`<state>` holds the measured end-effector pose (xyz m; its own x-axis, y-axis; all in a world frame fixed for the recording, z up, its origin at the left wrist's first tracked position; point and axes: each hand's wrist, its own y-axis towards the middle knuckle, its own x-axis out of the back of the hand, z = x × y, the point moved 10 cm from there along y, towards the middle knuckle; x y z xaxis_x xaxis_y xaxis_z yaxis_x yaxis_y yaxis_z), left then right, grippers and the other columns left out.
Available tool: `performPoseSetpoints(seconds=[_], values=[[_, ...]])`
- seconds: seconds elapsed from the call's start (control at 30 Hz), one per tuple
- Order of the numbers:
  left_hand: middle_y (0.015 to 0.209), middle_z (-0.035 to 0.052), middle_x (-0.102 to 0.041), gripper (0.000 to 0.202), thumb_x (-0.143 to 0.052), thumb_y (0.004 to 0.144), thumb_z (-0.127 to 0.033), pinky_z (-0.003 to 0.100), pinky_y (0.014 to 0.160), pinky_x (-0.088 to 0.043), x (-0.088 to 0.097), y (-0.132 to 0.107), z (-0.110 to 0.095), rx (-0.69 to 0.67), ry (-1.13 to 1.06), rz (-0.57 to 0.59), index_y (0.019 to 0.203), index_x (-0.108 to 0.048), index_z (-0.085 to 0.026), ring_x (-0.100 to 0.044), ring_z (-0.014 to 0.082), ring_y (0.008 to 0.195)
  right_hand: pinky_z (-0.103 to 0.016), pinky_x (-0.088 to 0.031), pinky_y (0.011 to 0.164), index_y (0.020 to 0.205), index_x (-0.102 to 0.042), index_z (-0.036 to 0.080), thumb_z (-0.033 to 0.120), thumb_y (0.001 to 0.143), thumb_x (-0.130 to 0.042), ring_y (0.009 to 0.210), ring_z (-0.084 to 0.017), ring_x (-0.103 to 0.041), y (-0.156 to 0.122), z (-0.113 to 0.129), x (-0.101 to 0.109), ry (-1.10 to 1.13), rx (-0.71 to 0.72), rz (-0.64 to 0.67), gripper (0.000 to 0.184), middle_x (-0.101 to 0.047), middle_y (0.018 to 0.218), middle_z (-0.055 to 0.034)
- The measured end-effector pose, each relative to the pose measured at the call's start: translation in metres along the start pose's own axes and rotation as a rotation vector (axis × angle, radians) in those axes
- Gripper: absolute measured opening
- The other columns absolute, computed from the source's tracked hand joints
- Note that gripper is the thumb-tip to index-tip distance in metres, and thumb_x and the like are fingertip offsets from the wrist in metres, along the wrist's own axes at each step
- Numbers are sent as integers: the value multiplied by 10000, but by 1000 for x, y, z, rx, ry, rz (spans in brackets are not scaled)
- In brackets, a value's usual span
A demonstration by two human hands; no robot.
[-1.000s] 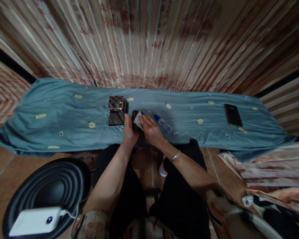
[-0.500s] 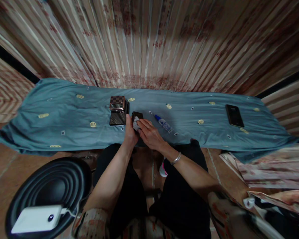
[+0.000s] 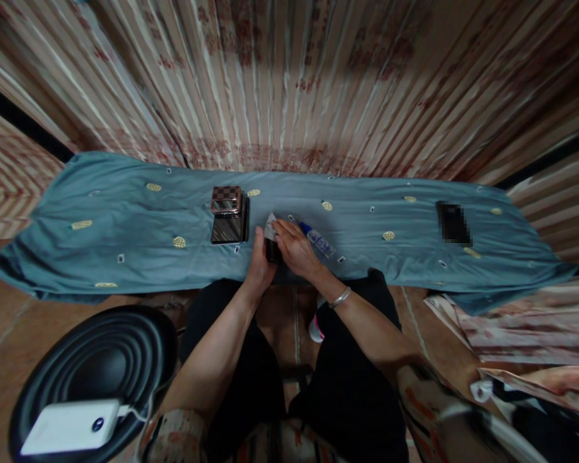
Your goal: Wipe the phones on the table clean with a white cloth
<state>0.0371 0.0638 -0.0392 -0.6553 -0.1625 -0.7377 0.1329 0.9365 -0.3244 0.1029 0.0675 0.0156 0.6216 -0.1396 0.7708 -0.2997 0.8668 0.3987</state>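
My left hand [image 3: 260, 260] grips a small dark object [image 3: 272, 249] at the near edge of the teal cloth-covered table [image 3: 125, 238]. My right hand [image 3: 294, 247] pinches a small white cloth [image 3: 270, 226] against the top of that dark object. Most of the object is hidden between my two hands. A silver bracelet [image 3: 340, 299] circles my right wrist. Just right of my hands lies a small clear bottle with a blue cap [image 3: 317, 239].
A checkered box with a shiny flat piece before it [image 3: 228, 212] sits left of my hands. A dark phone [image 3: 452, 222] lies at the table's right. A black round stool [image 3: 96, 366] carrying a white power bank [image 3: 70, 436] stands at lower left. Striped curtains hang behind.
The dark object has come toward the table's near edge and sits lower in my left hand. The white cloth has moved from its face up to its top end.
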Motion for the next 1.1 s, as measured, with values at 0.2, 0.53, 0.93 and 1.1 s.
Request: performPoseSetpoints(seconds=[0.2, 0.53, 0.93, 1.1], values=[[1110, 94, -758, 456, -462, 978, -538, 346, 1064, -494, 10, 6, -6, -7, -5, -45, 1044, -716, -165, -638, 223, 1234, -507, -387, 1216, 1462, -510, 69, 156, 1001, -338, 1440, -257, -449, -7, 10, -5, 17, 53, 20, 500, -533, 1497, -188], [821, 56, -753, 491, -520, 913, -634, 328, 918, -573, 18, 16, -22, -69, 22, -74, 750, -643, -188, -722, 227, 1042, -511, -383, 1220, 1496, -486, 167, 58, 919, -407, 1474, -246, -404, -22, 29, -16, 84, 137, 70, 592, -524, 1520, -136], [1157, 98, -746, 452, -423, 1004, -502, 367, 1089, -484, -1, 2, -4, -4, 25, -20, 1075, -714, -164, -611, 238, 1279, -539, -376, 1214, 1485, -483, 88, 109, 977, -343, 1443, -268, -445, -1, 2, -1, -31, 13, 8, 528, -528, 1500, -195], [1097, 103, -760, 470, -446, 985, -544, 365, 1070, -498, -3, 1, -9, 1, 42, 4, 1002, -725, -165, -627, 267, 1255, -509, -383, 1206, 1468, -497, 92, 183, 1000, -355, 1398, -259, -498, 3, -16, -4, 2, -46, -5, 498, -576, 1454, -185]])
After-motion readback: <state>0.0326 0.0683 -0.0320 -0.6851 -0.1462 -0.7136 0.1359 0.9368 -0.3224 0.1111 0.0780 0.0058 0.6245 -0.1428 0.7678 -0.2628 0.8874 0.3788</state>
